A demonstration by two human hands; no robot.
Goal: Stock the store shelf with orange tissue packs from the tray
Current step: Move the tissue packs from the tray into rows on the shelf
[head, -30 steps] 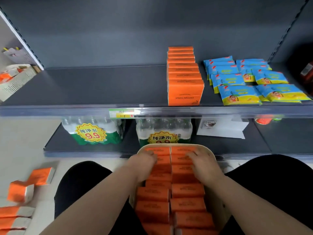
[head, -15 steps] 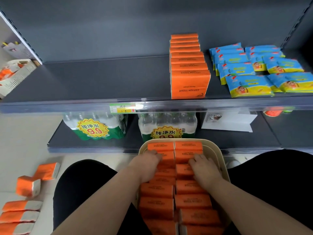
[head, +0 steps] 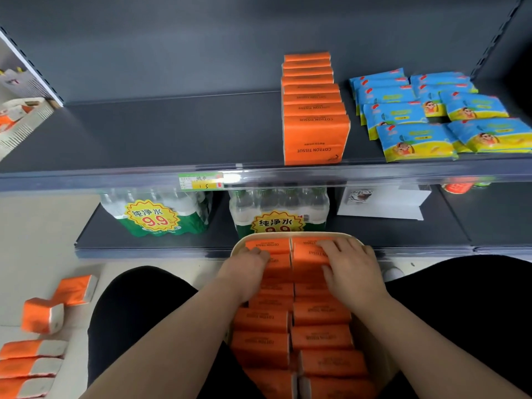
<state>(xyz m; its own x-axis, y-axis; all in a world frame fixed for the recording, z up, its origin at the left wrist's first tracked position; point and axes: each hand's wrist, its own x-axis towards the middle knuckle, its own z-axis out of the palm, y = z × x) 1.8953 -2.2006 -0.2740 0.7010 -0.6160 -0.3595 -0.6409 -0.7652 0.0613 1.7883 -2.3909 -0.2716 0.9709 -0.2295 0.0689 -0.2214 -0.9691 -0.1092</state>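
Both grips were down on the orange tissue packs (head: 319, 338) in the tray (head: 288, 234), below the shelf (head: 172, 133).
The shelf ran well above and beyond both grips, with a row of orange packs (head: 315, 139) standing on it up and ahead of the right grip (head: 349, 266), just beside blue packets (head: 414, 139). The tray lay directly under the grips, filled with two columns of packs. The right grip was apart, fingers spread flat on the far packs of the right column. The left grip (head: 244, 272) had its fingers curled down at the left column's far packs; whether it clamped one could not be told. Loose packs (head: 43, 315) lay on the floor, far to the left of the left grip.
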